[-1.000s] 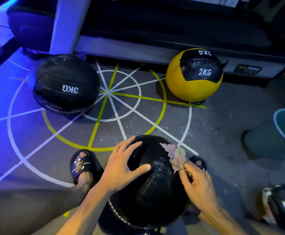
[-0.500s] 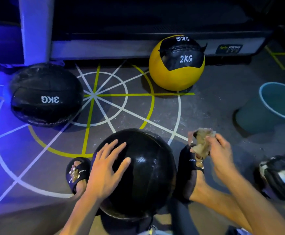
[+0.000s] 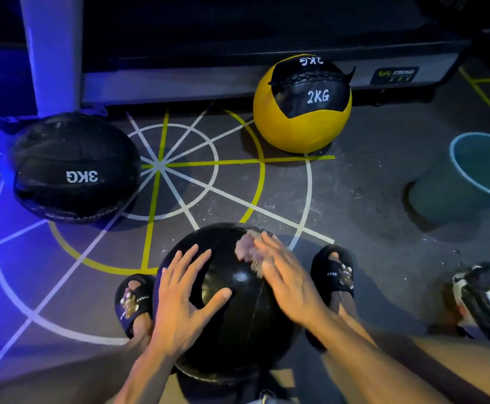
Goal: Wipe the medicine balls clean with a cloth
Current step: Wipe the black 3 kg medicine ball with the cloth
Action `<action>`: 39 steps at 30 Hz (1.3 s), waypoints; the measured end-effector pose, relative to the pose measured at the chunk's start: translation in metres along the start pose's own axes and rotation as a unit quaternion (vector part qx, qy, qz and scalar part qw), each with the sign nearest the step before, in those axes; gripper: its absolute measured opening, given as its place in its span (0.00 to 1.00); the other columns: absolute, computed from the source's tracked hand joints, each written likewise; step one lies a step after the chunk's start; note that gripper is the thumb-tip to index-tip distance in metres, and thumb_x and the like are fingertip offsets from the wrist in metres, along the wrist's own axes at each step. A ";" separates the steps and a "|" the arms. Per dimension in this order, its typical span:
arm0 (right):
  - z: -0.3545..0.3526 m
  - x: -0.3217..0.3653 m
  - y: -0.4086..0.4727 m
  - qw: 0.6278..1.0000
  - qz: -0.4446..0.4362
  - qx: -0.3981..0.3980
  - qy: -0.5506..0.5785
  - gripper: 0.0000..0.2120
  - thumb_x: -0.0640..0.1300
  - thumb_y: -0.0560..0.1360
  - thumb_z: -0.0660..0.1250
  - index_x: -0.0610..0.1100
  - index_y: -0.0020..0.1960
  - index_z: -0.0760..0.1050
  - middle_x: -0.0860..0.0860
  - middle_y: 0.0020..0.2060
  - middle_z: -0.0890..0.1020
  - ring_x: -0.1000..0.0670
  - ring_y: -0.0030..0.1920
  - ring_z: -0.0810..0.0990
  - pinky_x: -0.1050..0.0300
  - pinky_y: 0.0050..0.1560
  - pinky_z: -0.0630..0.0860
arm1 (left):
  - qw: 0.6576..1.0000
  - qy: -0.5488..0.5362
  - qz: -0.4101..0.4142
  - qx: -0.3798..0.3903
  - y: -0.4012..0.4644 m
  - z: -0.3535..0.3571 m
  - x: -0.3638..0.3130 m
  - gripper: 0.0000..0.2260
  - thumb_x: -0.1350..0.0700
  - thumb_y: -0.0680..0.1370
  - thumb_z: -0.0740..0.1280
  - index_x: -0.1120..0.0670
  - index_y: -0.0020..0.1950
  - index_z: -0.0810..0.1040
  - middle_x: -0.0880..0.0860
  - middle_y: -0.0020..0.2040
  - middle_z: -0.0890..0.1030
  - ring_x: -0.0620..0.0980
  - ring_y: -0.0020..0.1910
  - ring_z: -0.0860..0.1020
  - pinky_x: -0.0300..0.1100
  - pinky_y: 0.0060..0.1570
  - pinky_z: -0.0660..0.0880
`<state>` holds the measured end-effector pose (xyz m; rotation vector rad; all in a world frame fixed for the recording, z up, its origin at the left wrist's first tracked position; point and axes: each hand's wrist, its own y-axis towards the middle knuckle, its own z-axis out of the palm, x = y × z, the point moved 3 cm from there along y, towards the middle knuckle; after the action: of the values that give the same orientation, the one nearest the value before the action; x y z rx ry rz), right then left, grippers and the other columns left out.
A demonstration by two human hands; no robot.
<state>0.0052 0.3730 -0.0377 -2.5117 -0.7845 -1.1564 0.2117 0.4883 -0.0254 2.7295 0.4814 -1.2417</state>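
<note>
Three medicine balls show from our head camera. Our left hand (image 3: 184,298) spreads flat on the black ball (image 3: 232,304) between our sandals; our right hand (image 3: 287,275), fingers straight, presses the cloth (image 3: 245,248) against it. We judge it heavy, soft-shelled, prone to rolling.

I log the nearest medicine ball (image 3: 232,310) as plain glossy black. The cloth (image 3: 246,250) on it reads pale pinkish-tan, blurred. The 3KG ball (image 3: 74,167) is black with white lettering. The 2KG ball (image 3: 302,106) is yellow with black panels and white lettering. The floor (image 3: 363,205) is dark grey, with white and yellow circles and spokes; blue light tints its left side. The bucket (image 3: 453,185) is teal with a light blue rim. The slippers (image 3: 332,272) are black.
</note>
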 end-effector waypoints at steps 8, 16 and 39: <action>0.016 0.047 -0.011 0.980 -0.171 0.071 -0.073 0.22 0.46 0.85 0.55 0.47 0.79 0.65 0.53 0.79 0.63 0.58 0.80 0.53 0.57 0.80 0.47 | 1.000 0.014 0.021 -0.017 -0.008 0.004 0.003 0.34 0.26 0.74 0.64 0.36 0.78 0.65 0.38 0.81 0.60 0.46 0.83 0.52 0.67 0.77 0.55; -0.009 0.001 0.042 0.986 0.151 0.069 0.002 0.18 0.50 0.87 0.49 0.54 0.68 0.76 0.59 0.69 0.73 0.55 0.74 0.68 0.60 0.67 0.64 | 1.000 -0.001 0.013 -0.020 -0.018 0.009 -0.003 0.35 0.28 0.72 0.67 0.37 0.78 0.66 0.35 0.81 0.59 0.43 0.83 0.50 0.61 0.80 0.51; 0.003 -0.003 0.095 0.966 0.187 0.164 -0.067 0.21 0.49 0.87 0.47 0.48 0.70 0.75 0.48 0.73 0.73 0.46 0.71 0.71 0.54 0.67 0.65 | 0.999 -0.032 0.003 -0.018 -0.021 0.010 -0.006 0.46 0.27 0.70 0.71 0.32 0.81 0.50 0.37 0.81 0.58 0.41 0.82 0.52 0.51 0.80 0.52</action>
<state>0.0602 0.2951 -0.0434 -2.3361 -0.4547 -0.6750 0.1937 0.5041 -0.0271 2.6512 0.4840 -1.3003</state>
